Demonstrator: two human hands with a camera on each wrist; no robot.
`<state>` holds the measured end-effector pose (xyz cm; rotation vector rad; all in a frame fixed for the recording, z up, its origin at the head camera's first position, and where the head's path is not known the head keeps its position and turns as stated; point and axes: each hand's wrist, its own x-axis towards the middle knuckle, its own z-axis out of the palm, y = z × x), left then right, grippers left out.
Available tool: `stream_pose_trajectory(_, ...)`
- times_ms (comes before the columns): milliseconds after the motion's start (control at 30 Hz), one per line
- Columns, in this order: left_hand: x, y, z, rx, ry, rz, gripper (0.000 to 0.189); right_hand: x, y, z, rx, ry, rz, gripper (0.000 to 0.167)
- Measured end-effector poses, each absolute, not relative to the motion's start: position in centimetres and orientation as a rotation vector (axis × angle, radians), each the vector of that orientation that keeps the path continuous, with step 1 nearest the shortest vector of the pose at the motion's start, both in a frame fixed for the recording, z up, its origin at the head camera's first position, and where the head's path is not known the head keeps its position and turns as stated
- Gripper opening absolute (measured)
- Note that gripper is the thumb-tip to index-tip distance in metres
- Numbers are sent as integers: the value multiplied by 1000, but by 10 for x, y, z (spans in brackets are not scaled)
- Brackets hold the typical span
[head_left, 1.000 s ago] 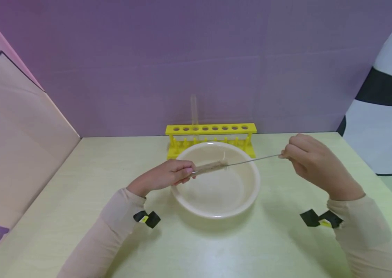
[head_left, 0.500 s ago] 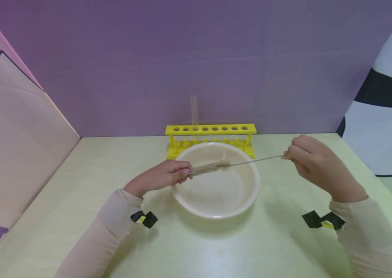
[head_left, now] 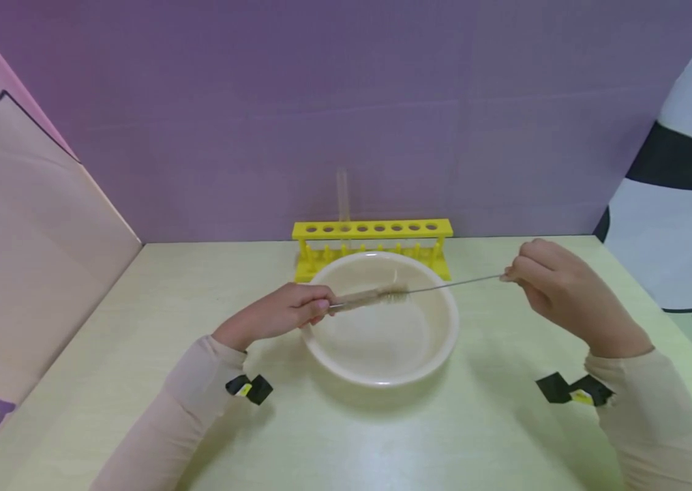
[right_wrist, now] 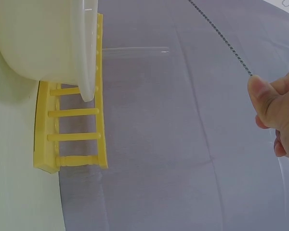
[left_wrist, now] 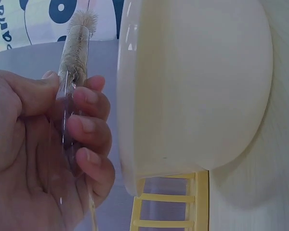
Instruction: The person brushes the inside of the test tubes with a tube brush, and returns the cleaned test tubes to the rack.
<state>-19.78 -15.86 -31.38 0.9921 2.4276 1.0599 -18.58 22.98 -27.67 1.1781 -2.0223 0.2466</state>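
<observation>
My left hand (head_left: 284, 311) grips a clear test tube (left_wrist: 66, 120), its fingers curled round the glass. A test tube brush (left_wrist: 83, 21) with pale bristles sits inside the tube's mouth; some bristles stick out past the rim. In the head view the tube lies nearly level over the cream basin (head_left: 382, 380), its mouth to the right. The brush's twisted wire (right_wrist: 221, 36) runs right to my right hand (head_left: 566, 293), whose thumb and fingers pinch its end. The tube's closed end is hidden in my left palm in the head view.
Behind the basin stands a yellow test tube rack (head_left: 373, 228), its lower front partly covered by the basin. Another clear test tube (head_left: 343, 194) stands upright in the rack. A purple backdrop (head_left: 346, 102) rises at the table's far edge.
My left hand has shifted a little left with the tube, and my right hand slightly right. More of the brush's bristles now show outside the tube's mouth.
</observation>
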Motion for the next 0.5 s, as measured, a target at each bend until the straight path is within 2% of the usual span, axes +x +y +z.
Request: stream_pose_trajectory(500,-197,-163,-314,1028,2589,986,16,-188,233,-273,1189,-1994,247,46)
